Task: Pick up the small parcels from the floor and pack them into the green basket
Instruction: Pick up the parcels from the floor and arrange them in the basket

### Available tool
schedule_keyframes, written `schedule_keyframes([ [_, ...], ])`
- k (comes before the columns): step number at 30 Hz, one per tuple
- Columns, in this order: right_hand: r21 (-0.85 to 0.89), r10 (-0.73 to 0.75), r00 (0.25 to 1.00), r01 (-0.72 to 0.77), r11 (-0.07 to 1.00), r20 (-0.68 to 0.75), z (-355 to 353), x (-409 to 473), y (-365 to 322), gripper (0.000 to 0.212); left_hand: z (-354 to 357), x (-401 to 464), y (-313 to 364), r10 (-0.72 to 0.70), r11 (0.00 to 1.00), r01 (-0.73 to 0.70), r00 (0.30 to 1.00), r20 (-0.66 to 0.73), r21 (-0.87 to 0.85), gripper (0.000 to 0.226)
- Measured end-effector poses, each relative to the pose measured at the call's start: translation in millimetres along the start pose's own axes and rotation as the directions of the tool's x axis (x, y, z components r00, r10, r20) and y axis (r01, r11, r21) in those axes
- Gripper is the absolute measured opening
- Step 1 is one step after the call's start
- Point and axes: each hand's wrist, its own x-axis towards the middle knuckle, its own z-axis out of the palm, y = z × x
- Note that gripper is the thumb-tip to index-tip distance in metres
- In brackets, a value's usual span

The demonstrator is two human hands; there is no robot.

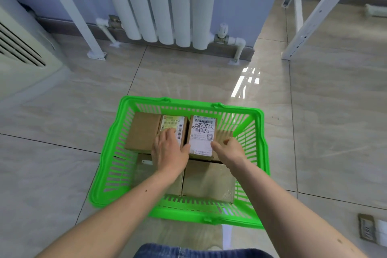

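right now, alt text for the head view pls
Two bare hands press on cardboard parcels packed in a green basket on a tiled floor: the left hand flat on one labelled parcel, the right hand beside another. A radiator stands behind.

Brown parcels [201,138] with white labels are lying flat, side by side, inside the green basket [113,138] sitting on the floor.

Labelled parcel [370,229] cut off at the right edge, lower parcels [207,180] in the basket [109,153] perhaps partly hidden by forearms
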Motion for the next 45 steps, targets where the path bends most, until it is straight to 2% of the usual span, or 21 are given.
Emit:
schedule_keyframes([
  [2,0.011,0.008,1.0,-0.008,1.0,-0.026,-26.9,-28.1,-12.1,0.059,-30.0,-12.7,20.5,-0.023,1.0,0.023,1.0,0.02,-0.015,0.047],
  [7,0.054,0.008,0.999,-0.006,0.999,-0.045,-108.6,-98.0,-52.5,0.042,-113.9,-46.6,86.3,-0.028,0.997,0.034,0.996,0.082,-0.075,0.043],
  [14,0.305,0.107,0.993,-0.088,0.948,-0.047,-229.1,-241.5,-89.0,0.012,-242.0,-113.6,179.4,0.057,0.994,-0.039,0.981,0.184,-0.098,0.045],
  [17,0.367,0.126,0.99,-0.097,0.925,-0.058,-272.3,-306.1,-94.7,0.005,-287.9,-147.3,218.7,0.106,0.992,-0.088,0.967,0.233,-0.088,0.045],
  [20,0.412,0.129,0.988,-0.085,0.907,-0.08,-311.0,-367.7,-96.5,0.012,-324.3,-184.3,259.6,0.174,0.984,-0.152,0.938,0.301,-0.093,0.044],
  [22,0.451,0.126,0.988,-0.071,0.89,-0.094,-336.5,-406.0,-96.6,0.004,-342.4,-208.6,287.6,0.212,0.977,-0.188,0.915,0.344,-0.101,0.045],
  [23,0.466,0.116,0.988,-0.054,0.883,-0.106,-349.4,-422.8,-94.5,0.01,-349.1,-222.1,302.5,0.228,0.973,-0.2,0.904,0.362,-0.115,0.046],
  [29,0.538,0.106,0.97,0.03,0.842,-0.22,-427.9,-501.4,-63.6,0.025,-354.1,-305.5,396.7,0.357,0.929,-0.275,0.841,0.407,-0.248,0.049],
  [32,0.583,0.136,0.951,0.053,0.811,-0.276,-479.6,-532.0,-7.2,0.031,-330.4,-371.0,456.4,0.435,0.898,-0.342,0.787,0.437,-0.278,0.047],
  [36,0.601,0.154,0.947,0.049,0.798,-0.281,-504.5,-541.2,20.4,0.025,-309.4,-395.5,490.3,0.457,0.884,-0.343,0.776,0.434,-0.317,0.045],
  [41,0.632,0.225,0.931,0.007,0.775,-0.286,-584.4,-563.6,109.1,0.02,-252.7,-469.6,564.7,0.49,0.87,-0.369,0.718,0.495,-0.327,0.039],
  [45,0.632,0.254,0.913,0.004,0.775,-0.317,-646.3,-566.5,165.3,0.019,-211.6,-505.6,616.3,0.495,0.868,-0.368,0.702,0.512,-0.334,0.032],
])
